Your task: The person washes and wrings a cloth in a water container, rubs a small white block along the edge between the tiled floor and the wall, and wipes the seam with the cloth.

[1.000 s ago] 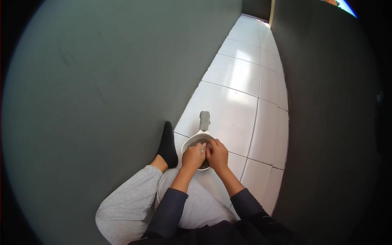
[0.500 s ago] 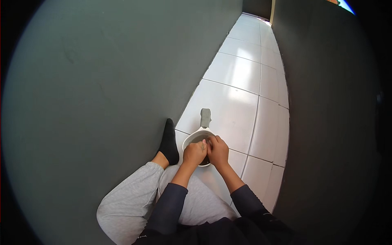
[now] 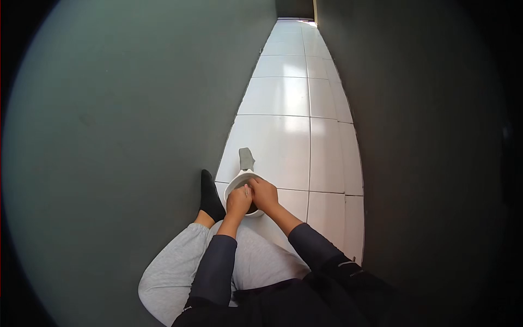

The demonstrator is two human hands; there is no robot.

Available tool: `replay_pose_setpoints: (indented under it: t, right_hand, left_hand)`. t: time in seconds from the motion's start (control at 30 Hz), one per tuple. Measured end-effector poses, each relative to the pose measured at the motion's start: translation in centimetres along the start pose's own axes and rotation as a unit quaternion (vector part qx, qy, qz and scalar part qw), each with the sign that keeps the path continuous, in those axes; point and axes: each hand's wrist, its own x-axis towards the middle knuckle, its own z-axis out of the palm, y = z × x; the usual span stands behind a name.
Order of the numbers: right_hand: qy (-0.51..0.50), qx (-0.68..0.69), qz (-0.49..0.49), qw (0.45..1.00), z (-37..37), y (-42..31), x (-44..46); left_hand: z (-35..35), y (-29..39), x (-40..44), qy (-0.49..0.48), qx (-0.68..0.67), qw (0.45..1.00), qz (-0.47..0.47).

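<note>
A white round vessel (image 3: pixel 229 192) with a thick grey handle (image 3: pixel 246 158) stands on the floor in front of me, its handle pointing away. Something dark shows inside, mostly covered by my hands. My left hand (image 3: pixel 238 201) is closed in a fist over the vessel's opening, thumb side toward the other hand. Right against it, my right hand (image 3: pixel 263 194) curls its fingers down inside the rim. The two hands meet over the middle of the vessel. Whatever they pinch between them is hidden or too small to make out.
I sit on a white tiled floor (image 3: pixel 278 133) in a narrow passage between a dark grey left wall (image 3: pixel 141 109) and a dark right wall (image 3: pixel 414 136). My black-socked foot (image 3: pixel 211 195) rests just left of the vessel. A doorway (image 3: pixel 295 10) is at the far end.
The whole view has swung, so vessel and hands appear farther left. Both hands remain together over the vessel, with the right fingers slightly farther in over its rim.
</note>
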Motion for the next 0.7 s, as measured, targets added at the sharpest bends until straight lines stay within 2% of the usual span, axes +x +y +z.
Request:
replay_pose_setpoints:
  t: [0.03, 0.07, 0.2, 0.27, 0.3, 0.37, 0.5, 0.57, 0.63, 0.7]
  right_hand:
    - [-0.01, -0.007, -0.005, 1.0, -0.2, -0.2, 0.0]
    - [-0.037, 0.003, 0.005, 0.999, -0.5, -0.2, -0.1]
    - [-0.004, 0.075, -0.009, 0.997, -0.9, -0.1, -0.6]
    - [0.043, 0.135, -0.017, 0.99, -1.9, -0.5, -1.8]
    - [0.044, 0.137, -0.018, 0.989, -2.3, -0.6, -2.6]
    - [0.094, 0.179, 0.018, 0.979, -3.2, -0.8, -4.3]
    - [0.104, 0.217, 0.033, 0.97, -4.7, 0.0, -7.9]
    - [0.051, 0.242, 0.077, 0.966, -5.7, 0.6, -9.8]
    - [0.052, 0.258, 0.092, 0.96, -6.7, 1.5, -11.8]
    - [0.049, 0.314, 0.161, 0.934, -7.7, 2.6, -13.5]
  left_hand:
    - [-0.1, 0.1, -0.1, 0.017, 0.005, 1.0, 0.005]
    - [-0.3, 0.0, -0.2, -0.007, 0.01, 1.0, 0.0]
    - [-0.2, -0.8, -0.1, -0.015, -0.03, 0.999, 0.017]
    - [0.0, -1.4, -0.1, 0.047, -0.105, 0.99, 0.083]
    - [-0.2, -1.3, -0.3, 0.047, -0.103, 0.99, 0.083]
    - [-0.7, -1.1, 0.0, 0.062, -0.149, 0.983, 0.091]
    - [-2.2, 0.1, -0.8, 0.045, -0.136, 0.986, 0.079]
    - [-3.0, 0.8, -1.7, 0.036, -0.141, 0.986, 0.075]
    - [-4.0, 2.0, -2.7, 0.03, -0.201, 0.979, 0.027]
    - [-4.1, 2.1, -3.3, 0.041, -0.2, 0.978, 0.034]
